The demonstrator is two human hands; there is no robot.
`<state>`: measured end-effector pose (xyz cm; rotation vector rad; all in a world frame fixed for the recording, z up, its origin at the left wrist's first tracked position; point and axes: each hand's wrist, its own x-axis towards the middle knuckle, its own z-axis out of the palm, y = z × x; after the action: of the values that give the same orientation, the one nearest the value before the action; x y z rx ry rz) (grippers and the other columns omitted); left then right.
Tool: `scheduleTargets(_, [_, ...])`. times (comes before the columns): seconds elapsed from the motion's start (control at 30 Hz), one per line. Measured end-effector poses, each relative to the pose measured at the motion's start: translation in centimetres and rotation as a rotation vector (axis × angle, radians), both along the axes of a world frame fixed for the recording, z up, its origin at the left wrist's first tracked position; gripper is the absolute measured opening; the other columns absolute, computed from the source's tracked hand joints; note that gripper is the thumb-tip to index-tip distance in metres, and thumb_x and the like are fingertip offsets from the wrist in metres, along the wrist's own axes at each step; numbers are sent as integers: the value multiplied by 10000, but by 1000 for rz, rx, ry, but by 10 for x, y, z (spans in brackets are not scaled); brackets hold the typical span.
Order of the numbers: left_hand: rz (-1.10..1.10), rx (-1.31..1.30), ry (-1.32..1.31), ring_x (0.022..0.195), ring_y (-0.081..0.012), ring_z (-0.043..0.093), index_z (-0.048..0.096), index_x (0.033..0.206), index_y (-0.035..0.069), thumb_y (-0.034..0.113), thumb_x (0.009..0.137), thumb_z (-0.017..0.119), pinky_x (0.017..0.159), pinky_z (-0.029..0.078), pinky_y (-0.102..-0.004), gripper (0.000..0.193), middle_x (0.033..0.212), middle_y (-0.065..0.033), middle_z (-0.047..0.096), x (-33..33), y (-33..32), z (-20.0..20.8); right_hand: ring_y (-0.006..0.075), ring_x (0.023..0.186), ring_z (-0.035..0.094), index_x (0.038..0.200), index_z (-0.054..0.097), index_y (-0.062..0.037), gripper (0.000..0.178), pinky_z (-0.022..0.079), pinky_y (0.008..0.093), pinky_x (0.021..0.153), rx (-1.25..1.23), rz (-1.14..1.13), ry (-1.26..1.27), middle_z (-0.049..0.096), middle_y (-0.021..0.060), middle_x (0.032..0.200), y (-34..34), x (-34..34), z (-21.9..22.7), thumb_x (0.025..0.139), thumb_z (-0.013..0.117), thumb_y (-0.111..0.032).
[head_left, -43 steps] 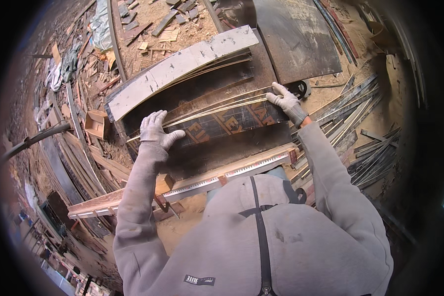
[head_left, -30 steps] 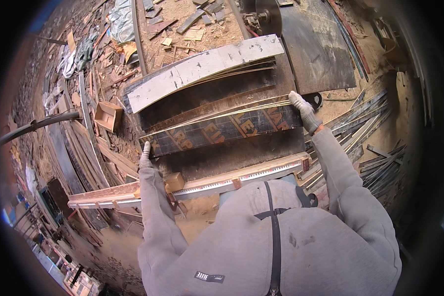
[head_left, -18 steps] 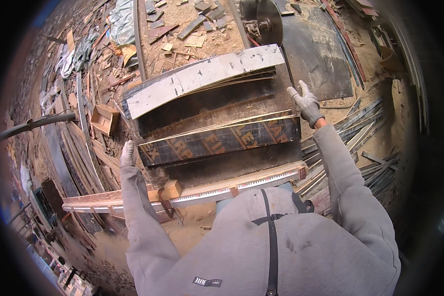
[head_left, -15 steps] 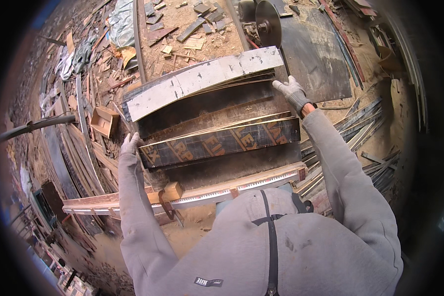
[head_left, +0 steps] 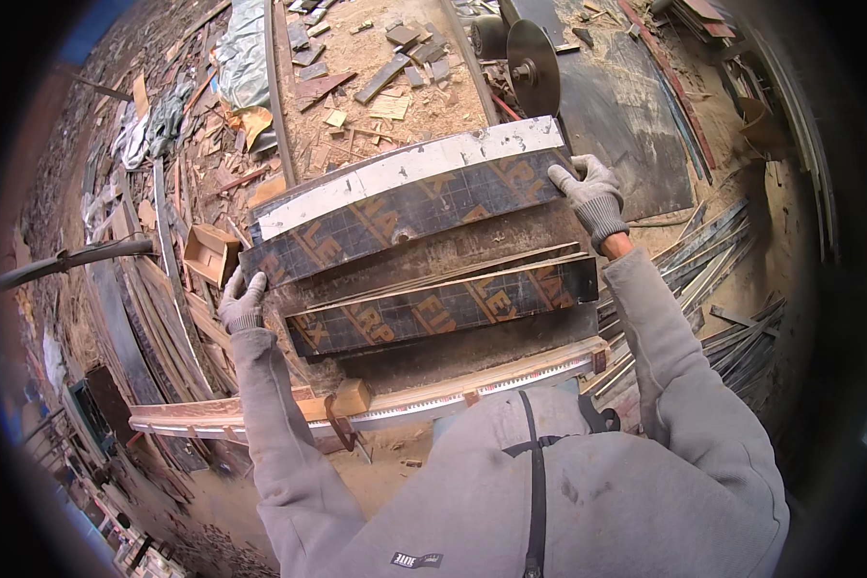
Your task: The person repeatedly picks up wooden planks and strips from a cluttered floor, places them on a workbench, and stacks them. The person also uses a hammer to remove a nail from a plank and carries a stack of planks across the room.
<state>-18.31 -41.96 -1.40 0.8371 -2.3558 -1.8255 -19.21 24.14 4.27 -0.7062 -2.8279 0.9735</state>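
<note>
A long dark plywood strip (head_left: 390, 220) with orange print spans the gap between my hands. It overlaps the lower part of a white-faced board (head_left: 424, 162) with chipped paint. My left hand (head_left: 243, 303), in a pale work glove, has thumb and fingers at the strip's left end. At the other end, my gloved right hand (head_left: 592, 197) grips with its thumb over the near side. Nearer to me lies a second stack of printed dark plywood strips (head_left: 443, 310), its layered edges fanned slightly apart. Both piles rest on a dark, dusty work surface (head_left: 433, 356).
A wooden fence with a measuring scale (head_left: 491, 383) runs along the near edge, with a wood block (head_left: 350, 398) on it. Beyond the strips stands a circular saw blade (head_left: 534, 69). Offcuts (head_left: 385, 77) litter the far side; thin strips (head_left: 713, 250) lie at right.
A printed dark strip now lies against the white-faced board, partly covering it. My left hand has moved from the near stack to this strip's left end; my right hand is at its right end.
</note>
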Motion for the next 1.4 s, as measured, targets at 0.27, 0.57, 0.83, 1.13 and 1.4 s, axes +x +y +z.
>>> scheduleTargets(0.27, [-185,-380,-221,1118,-191,718,686,1399,-26,343,923,904,992,562,-341,640,1307,-119,763,-124,-2,-51,266,1161,713,1218,748,10,679,530,407,1003,12,-92,-147,782,152,1171,21,-71,-15,918,811,-595])
scheduleTargets(0.57, [75,444,-329,909,-203,775,787,1220,143,333,961,868,742,632,-397,332,1117,-22,829,-110,25,-62,292,1300,657,1428,647,74,877,479,389,1098,-547,33,-355,709,209,1387,32,-74,-56,924,791,-629])
scheduleTargets(0.83, [-448,393,-455,922,-226,732,623,1407,48,406,921,886,798,622,-383,658,1163,-59,746,-41,31,-31,315,1328,656,1494,578,58,993,489,397,1130,-403,67,-493,684,229,1435,62,42,-55,823,887,-606])
scheduleTargets(1.13, [-639,-365,-348,1383,-272,594,417,1649,18,610,874,868,1146,486,-410,1074,1470,-156,639,-36,43,10,406,1503,506,1647,408,-9,1054,399,438,1252,25,333,-289,546,271,1593,47,38,-10,915,746,-687])
scheduleTargets(1.4, [-1453,-738,-217,1392,-414,615,663,1468,68,695,1009,626,1186,454,-460,778,1417,-271,686,-69,221,66,439,1260,663,1307,764,-55,753,483,474,1121,72,789,-627,733,246,1314,2,-2,-4,1137,282,-607])
